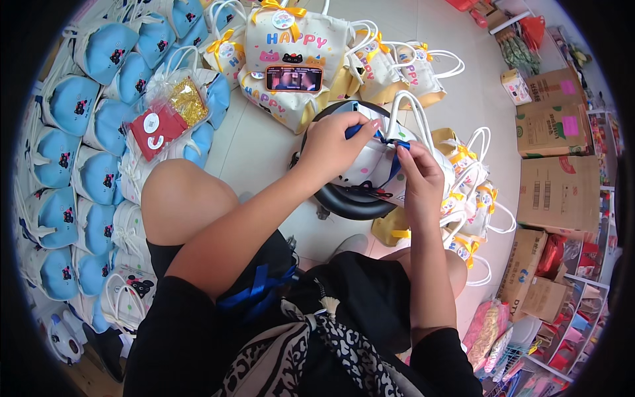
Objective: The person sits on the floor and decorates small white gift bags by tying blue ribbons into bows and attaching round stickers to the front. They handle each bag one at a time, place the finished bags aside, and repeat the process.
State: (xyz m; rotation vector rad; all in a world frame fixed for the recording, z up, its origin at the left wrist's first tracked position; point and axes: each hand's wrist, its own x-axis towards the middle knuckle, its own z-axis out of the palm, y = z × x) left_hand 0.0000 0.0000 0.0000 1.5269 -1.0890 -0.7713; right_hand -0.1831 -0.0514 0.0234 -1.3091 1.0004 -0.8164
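A white gift bag with coloured dots and white rope handles lies on a black round stool between my knees. A dark blue ribbon is at the base of the handles. My left hand pinches one part of it, thumb and forefinger closed. My right hand grips the ribbon from the other side, and one tail hangs below the fingers. A small black and red item shows at the bag's lower edge; I cannot make out its kind. More blue ribbons lie across my left thigh.
Rows of blue-and-white bags fill the left side. A clear packet lies on them. White bags with yellow bows stand ahead and right; a phone leans there. Cardboard boxes and shelves line the right.
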